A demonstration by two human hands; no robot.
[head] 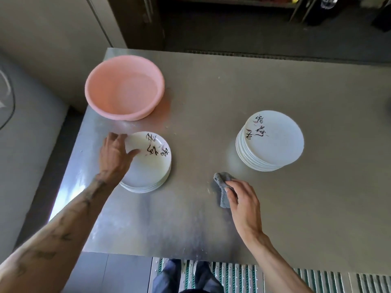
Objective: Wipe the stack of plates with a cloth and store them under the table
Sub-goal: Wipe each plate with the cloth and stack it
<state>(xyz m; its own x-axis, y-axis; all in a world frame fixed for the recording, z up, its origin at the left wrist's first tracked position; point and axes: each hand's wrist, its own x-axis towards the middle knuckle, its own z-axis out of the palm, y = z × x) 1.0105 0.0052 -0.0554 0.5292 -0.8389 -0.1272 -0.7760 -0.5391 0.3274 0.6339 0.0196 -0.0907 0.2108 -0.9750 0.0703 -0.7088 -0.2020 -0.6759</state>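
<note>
The left hand point(115, 154) is on the left edge of the short stack of plates point(151, 168). Its thumb lies on top of the top plate and its fingers curl over the far rim, so the hand holds the edge. I cannot tell if it holds only the top plate or more of them. The top plate is white with black writing on it, just past the thumb.

The right hand point(243, 205) pinches a small grey cloth point(222, 183) with its fingertips. The cloth sticks out in front of the fingers and hangs down beside them. I cannot tell if it touches the table point(211, 81).

The tall stack of plates point(273, 144) stands past the right hand and a little to its right, with a gap between them. No hand touches it. Its top plate has black writing too.

The short stack is well apart from the right hand, off to its left.

A pink tub point(118, 98) sits past the left hand, close to the short stack. Both stacks and the tub stand on the grey metal table.
</note>
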